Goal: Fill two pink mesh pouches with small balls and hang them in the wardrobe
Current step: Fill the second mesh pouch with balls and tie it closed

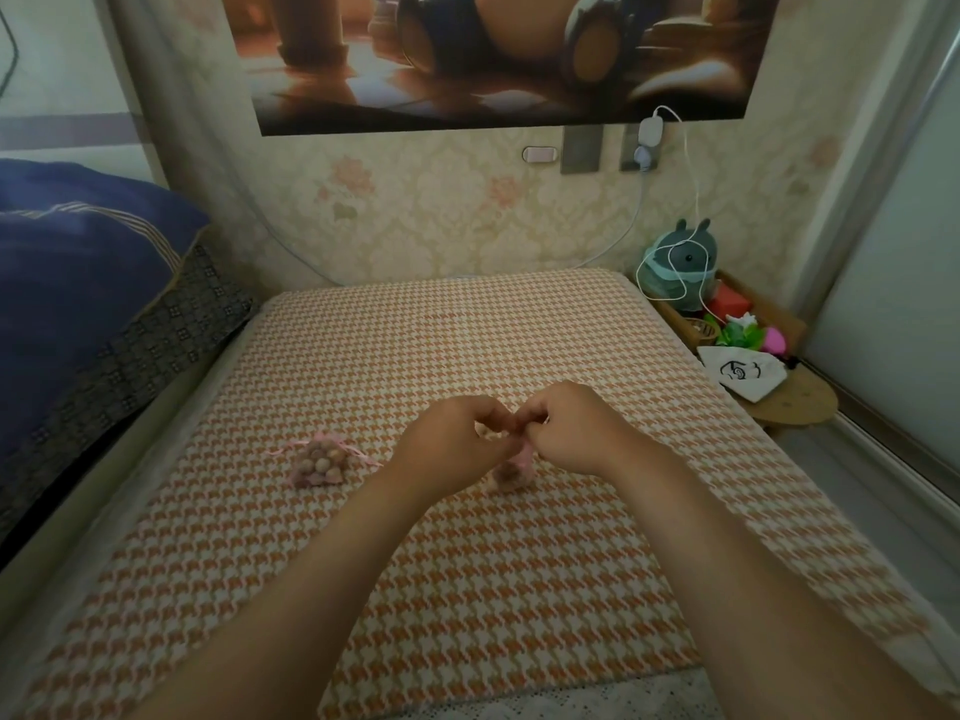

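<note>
"Houndstooth-covered bed (467,330) filled the middle of the frame, with flowered wallpaper behind. Which step did you make it?"

"Closing the second pouch (514,471), I judged. From my remote station I saw the left hand (452,440) and right hand (571,433) meet at centre frame, fingers curled, both pinching at its neck. The pouch hung just below them, and its bottom seemed to rest on the bed."

"And the other one?"

"I found the first pouch (318,462) lying left of centre, apart from both hands. It bulged with small tan and pinkish balls, its neck was gathered, and its pink ribbon ends (366,456) trailed on the cover."

"Next move?"

"I reckoned the drawstrings wanted an even pull outward until the neck cinched, mouth kept upward so nothing rolled out. The hands hid most of that pouch, so I couldn't tell how full it was."
</note>
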Tool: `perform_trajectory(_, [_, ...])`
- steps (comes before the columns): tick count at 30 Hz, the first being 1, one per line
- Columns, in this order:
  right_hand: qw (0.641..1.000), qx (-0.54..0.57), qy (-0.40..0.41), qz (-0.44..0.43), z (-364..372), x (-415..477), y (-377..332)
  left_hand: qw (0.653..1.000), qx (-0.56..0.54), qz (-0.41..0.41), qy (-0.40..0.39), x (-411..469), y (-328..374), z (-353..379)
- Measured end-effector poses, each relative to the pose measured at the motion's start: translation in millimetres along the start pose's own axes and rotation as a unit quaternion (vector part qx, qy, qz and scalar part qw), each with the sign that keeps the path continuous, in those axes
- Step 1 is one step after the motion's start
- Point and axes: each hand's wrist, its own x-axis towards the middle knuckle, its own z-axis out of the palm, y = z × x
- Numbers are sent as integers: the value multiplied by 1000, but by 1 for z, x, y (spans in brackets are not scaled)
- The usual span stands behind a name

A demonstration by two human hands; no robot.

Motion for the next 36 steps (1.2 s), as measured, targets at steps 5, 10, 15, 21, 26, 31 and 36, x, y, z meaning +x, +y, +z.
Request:
perform_trajectory(5, [1000, 16, 4, -6, 4, 2, -1, 997, 56, -41, -25, -1, 4, -7])
perform_trajectory(10, [997, 73, 36, -12, 11, 9, -1, 998, 26, -56, 6, -2, -2, -10])
perform_trajectory(15, [992, 108, 70, 0, 33, 18, 1, 997, 17, -69, 13, -8, -8, -23])
perform_trajectory(21, [998, -5, 59, 21, 59, 33, 5, 997, 34, -65, -10, -18, -25, -42])
perform_trajectory(26, [997, -43, 48, 38, 73, 43, 4, 998, 24, -54, -30, -21, -37, -48])
perform_trajectory(31, [993, -99, 49, 43, 82, 50, -3, 999, 5, -41, -24, -23, -42, -49])
perform_trajectory(36, [994, -83, 49, 55, 78, 48, -2, 999, -12, -36, -18, -21, -44, -46])
